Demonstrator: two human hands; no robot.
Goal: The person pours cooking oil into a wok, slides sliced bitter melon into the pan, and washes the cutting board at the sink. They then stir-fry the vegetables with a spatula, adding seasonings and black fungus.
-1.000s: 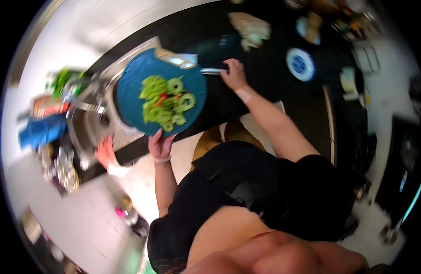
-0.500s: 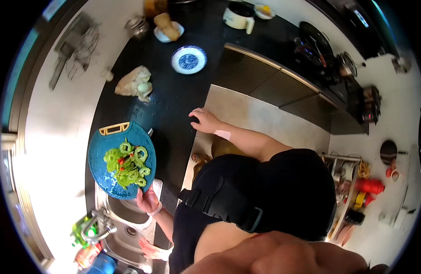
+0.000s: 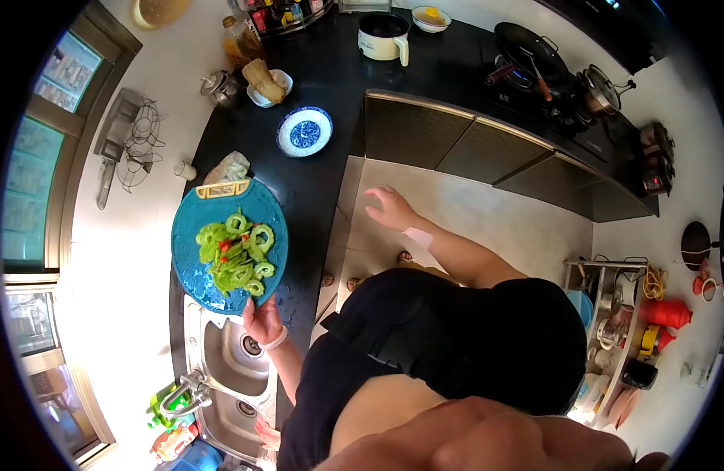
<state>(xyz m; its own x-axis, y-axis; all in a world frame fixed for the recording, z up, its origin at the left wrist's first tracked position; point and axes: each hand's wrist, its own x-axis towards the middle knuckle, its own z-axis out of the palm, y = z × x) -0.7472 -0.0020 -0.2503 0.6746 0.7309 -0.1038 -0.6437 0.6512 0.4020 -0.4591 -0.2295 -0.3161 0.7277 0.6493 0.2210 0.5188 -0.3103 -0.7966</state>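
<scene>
My left hand (image 3: 264, 322) grips the near edge of a round blue cutting board (image 3: 191, 263), thumb at the rim. On the board lie sliced green vegetable rings (image 3: 240, 276) with small red pieces (image 3: 224, 247). The board is held over the black counter beside the sink, its beige handle (image 3: 223, 189) at the far side. It partly covers a crumpled pale bag (image 3: 227, 168). My right hand (image 3: 390, 208) holds nothing; its fingers are apart over the floor, away from the counter. Another partly visible hand (image 3: 266, 432) shows beside the sink; whose it is, I cannot tell.
A double sink (image 3: 235, 357) with a faucet (image 3: 191, 392) is at the lower left. A blue-rimmed plate (image 3: 305, 132), a cream pot (image 3: 382, 43) and a small bowl (image 3: 431, 20) stand on the counter. A wok (image 3: 532, 56) sits on the stove; a shelf rack (image 3: 613, 337) stands right.
The board, in my left hand, has shifted over the pale bag and now covers more of it. My right hand has moved away from the counter edge, its fingers spreading. The view has shifted.
</scene>
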